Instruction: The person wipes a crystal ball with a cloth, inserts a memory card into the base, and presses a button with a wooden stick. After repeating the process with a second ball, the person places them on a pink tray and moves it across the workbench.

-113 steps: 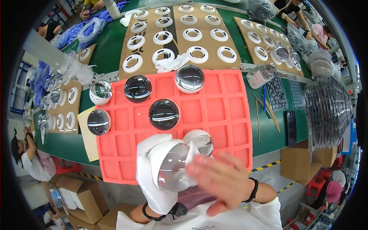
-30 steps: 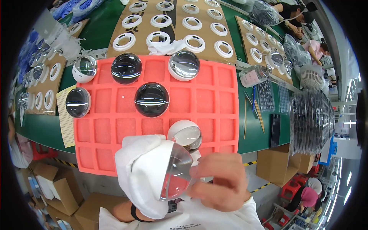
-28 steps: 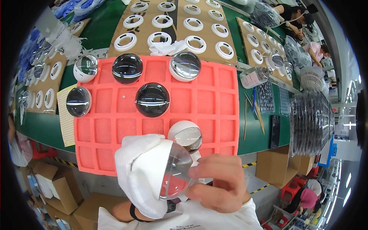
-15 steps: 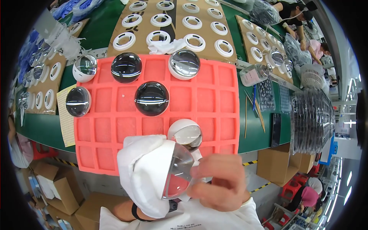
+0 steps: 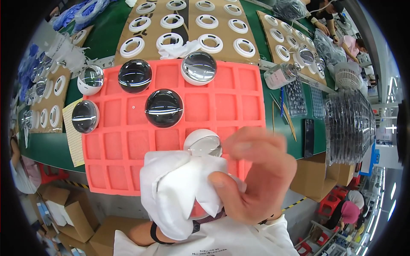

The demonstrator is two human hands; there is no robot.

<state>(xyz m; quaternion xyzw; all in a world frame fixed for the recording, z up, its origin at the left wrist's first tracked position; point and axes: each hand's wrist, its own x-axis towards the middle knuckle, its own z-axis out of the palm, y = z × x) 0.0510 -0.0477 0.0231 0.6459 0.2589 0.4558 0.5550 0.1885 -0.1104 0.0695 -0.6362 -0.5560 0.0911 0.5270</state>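
Low in the head view, close to the person's chest, both hands work over a white cloth (image 5: 179, 187). The left hand (image 5: 164, 200) sits underneath, wrapped entirely in the cloth, so its fingers are hidden; it seems to cup a clear domed lens, of which only a reddish sliver (image 5: 200, 209) shows at the cloth's lower edge. Whether that hand is clenched tight cannot be told. The right hand (image 5: 256, 179) lies over the top, thumb pressing the cloth down onto the dome and fingers curled and blurred, a hold that suits wiping the glass without bare skin touching it.

Just beyond the hands, a lens in a white holder (image 5: 203, 143) rests on the coral-red foam tray (image 5: 239, 98), which is divided into square pockets that keep pieces apart. Further up the tray sit two dark glossy lenses (image 5: 164, 108) (image 5: 135, 76) and a paler one (image 5: 199, 68). Off the tray's left edge are two more (image 5: 85, 116) (image 5: 90, 79). Behind, brown cardboard sheets hold rows of white rings (image 5: 209, 43) on the green table (image 5: 102, 38). At the right stands a stack of clear domed covers (image 5: 350, 128).
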